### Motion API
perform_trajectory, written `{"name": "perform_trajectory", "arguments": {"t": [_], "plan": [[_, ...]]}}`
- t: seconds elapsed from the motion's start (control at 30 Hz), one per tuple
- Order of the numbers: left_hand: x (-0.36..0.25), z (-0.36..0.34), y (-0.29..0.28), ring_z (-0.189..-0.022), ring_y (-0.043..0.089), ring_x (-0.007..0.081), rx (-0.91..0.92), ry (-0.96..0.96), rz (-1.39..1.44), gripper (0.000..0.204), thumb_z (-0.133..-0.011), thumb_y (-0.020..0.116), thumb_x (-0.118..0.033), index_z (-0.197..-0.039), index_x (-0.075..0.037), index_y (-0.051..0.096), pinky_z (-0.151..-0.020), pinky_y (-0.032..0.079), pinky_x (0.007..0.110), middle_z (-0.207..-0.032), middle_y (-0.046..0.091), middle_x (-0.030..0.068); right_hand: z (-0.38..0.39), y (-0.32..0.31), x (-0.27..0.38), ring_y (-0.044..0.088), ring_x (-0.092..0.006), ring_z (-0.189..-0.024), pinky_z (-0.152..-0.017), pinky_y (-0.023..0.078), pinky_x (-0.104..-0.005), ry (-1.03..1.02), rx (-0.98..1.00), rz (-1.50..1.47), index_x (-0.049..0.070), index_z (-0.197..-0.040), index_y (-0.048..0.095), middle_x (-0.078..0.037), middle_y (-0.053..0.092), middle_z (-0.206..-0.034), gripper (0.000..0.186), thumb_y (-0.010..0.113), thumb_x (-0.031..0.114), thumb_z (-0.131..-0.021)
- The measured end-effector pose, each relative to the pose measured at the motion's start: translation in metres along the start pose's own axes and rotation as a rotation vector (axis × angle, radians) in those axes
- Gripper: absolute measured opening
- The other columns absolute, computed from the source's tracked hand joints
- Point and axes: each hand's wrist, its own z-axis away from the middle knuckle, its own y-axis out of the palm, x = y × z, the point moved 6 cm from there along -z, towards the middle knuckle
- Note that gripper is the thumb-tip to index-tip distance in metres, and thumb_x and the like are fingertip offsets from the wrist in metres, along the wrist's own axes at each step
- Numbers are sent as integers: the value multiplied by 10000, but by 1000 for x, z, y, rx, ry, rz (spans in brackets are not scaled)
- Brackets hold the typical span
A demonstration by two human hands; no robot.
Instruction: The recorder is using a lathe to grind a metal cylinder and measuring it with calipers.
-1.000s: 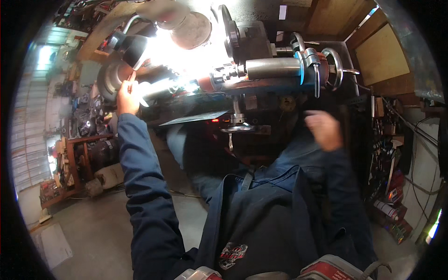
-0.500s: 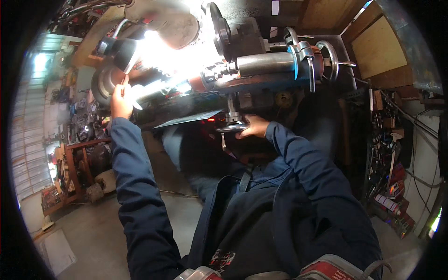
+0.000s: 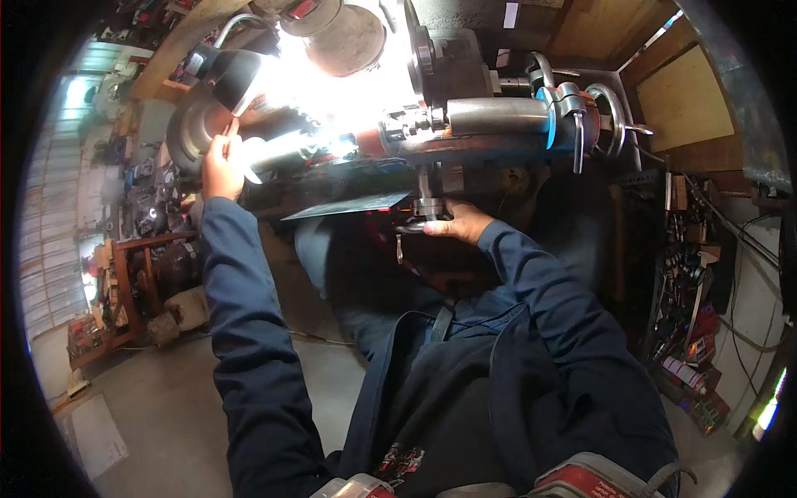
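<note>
A metal lathe-like machine stretches across in front of me. At its left end, my left hand (image 3: 222,168) is raised beside a round grey metal disc (image 3: 189,133). Its fingers are drawn together and point upward next to a bright metal piece (image 3: 278,152); glare hides what they hold, if anything. Lower and nearer to me, my right hand (image 3: 462,224) grips the rim of a small handwheel (image 3: 413,228) on a short shaft, with a crank handle (image 3: 399,249) hanging below. A thin flat metal sheet (image 3: 349,207) juts out left of this handwheel.
A steel cylinder (image 3: 498,116), a clamp lever (image 3: 579,141) and a larger handwheel (image 3: 616,120) form the machine's right end. Strong lamp glare washes out its middle. Crowded tool racks (image 3: 693,241) stand at right; a wooden shelf frame (image 3: 137,290) stands at left.
The machine has shifted slightly right in view as my head moved. My right hand stays at the small handwheel, its grip slightly changed. My left hand remains by the disc.
</note>
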Motion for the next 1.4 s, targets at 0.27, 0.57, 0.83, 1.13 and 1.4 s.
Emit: {"name": "perform_trajectory", "arguments": {"t": [0.27, 0.57, 0.83, 1.13, 1.4], "plan": [[-12, 4, 1, -915, 598, 148, 14, -80, -75, 200, -988, 515, -133, -875, 23, 459, -759, 468, 271, -1386, 529, 202, -3, 8, 23, 620, -320, -1081, -948, 449, -375, 45, -60, 155, 55, -1187, 647, -200, 661, -1149, 716, 731, 601, -732], [-2, 2, -1, -710, 554, 96, -86, 38, -89, 247, -1002, 526, -187, -1160, -26, 627, -656, 455, 260, -850, 648, 37, 0, 17, 47, 626, -326, -1095, -952, 462, -383, 277, -61, 404, 59, -1192, 661, -207, 650, -1187, 744, 684, 648, -737], [2, 0, 2, -755, 561, 86, -73, 3, -10, 222, -1009, 509, -170, -1098, 14, 594, -686, 469, 251, -1204, 669, 99, -10, 17, 24, 608, -335, -1131, -969, 454, -380, 301, -89, 474, 52, -1199, 657, -215, 630, -1226, 771, 682, 662, -727], [-12, -2, 9, -905, 648, 162, -91, -34, -110, 317, -950, 565, -213, -1144, 34, 609, -821, 505, 299, -1274, 635, 117, 34, 10, 50, 619, -399, -1009, -938, 459, -448, 27, -438, 688, -8, -1186, 613, -219, 638, -1139, 704, 703, 554, -772], [-14, 11, -2, -897, 705, 218, -203, 40, -139, 322, -941, 596, -185, -1216, -21, 625, -786, 537, 326, -1025, 707, 175, 200, -99, 191, 580, -315, -982, -833, 477, -385, -575, -1299, 937, 0, -1170, 574, -168, 601, -1082, 352, 637, 198, -886]]}}
